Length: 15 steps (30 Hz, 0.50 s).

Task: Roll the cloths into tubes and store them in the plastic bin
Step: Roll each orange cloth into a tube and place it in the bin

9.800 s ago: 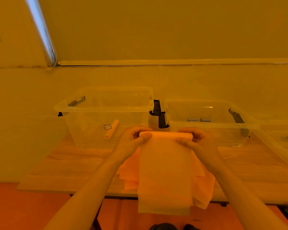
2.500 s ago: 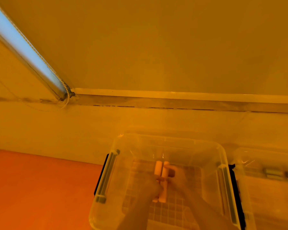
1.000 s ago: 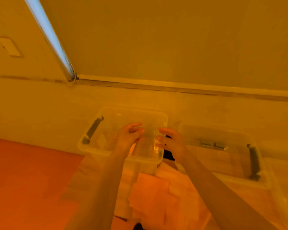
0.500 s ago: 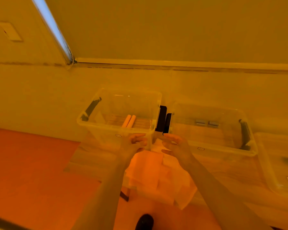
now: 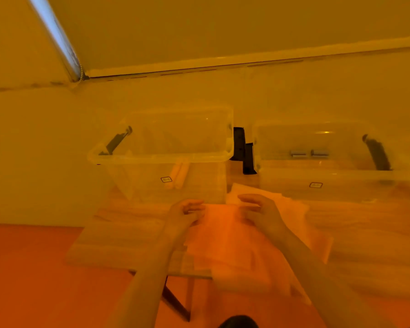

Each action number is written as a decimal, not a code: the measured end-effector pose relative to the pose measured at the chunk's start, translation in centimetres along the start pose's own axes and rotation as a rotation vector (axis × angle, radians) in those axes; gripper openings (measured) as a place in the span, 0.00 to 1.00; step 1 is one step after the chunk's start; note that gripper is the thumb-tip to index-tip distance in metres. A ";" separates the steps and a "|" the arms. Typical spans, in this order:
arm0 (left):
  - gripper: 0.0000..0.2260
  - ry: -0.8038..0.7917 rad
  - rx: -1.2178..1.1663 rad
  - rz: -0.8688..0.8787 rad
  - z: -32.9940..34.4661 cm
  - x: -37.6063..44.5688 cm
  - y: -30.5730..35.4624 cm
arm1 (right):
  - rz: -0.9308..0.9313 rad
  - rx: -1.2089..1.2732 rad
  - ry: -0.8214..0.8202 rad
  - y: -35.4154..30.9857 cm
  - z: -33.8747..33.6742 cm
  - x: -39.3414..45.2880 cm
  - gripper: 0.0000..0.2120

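Cloths point(image 5: 225, 235): soft, light pile on the desk point(image 5: 118, 242), before the bin point(image 5: 161, 157).
Hold: far corners, probably.
Left hand point(image 5: 184, 213), right hand point(image 5: 262, 213): fingers curled at top cloth's edge; grip blurred, cannot tell.

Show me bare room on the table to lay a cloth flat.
Bare wooden table lies left of the left hand, before the left clear plastic bin. The middle is crowded by the orange cloth pile under both hands; right hand.

Left hand point(image 5: 184, 213) and right hand point(image 5: 262, 213) hover over the cloths point(image 5: 225, 235).
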<state>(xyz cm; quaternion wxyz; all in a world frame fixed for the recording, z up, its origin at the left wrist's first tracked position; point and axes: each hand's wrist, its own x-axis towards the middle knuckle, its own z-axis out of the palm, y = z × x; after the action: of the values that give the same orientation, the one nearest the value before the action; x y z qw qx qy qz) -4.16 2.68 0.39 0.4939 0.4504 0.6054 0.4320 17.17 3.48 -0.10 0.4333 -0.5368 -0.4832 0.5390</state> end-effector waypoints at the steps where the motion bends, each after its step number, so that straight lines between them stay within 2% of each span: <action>1: 0.14 0.008 0.001 0.015 -0.4 0.1 -0.8 | -0.014 -0.041 0.016 0.5 -0.1 -0.2 0.18; 5: 0.14 0.010 0.036 0.040 -2.5 -0.7 -2.8 | -0.073 -0.155 0.114 1.6 -0.3 -1.5 0.18; 11: 0.13 -0.056 0.135 0.028 -4.2 -2.8 -4.6 | -0.128 -0.408 0.161 1.6 -0.2 -4.3 0.17; 15: 0.13 -0.089 0.255 0.030 -4.2 -3.5 -4.2 | -0.076 -0.470 0.201 1.9 0.0 -5.8 0.16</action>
<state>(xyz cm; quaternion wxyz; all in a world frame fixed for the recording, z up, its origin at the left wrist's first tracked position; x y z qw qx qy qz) -8.42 -1.93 -2.33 0.4524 0.5370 0.6264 0.3384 17.59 -2.48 -1.01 0.3624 -0.6553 -0.5695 0.3390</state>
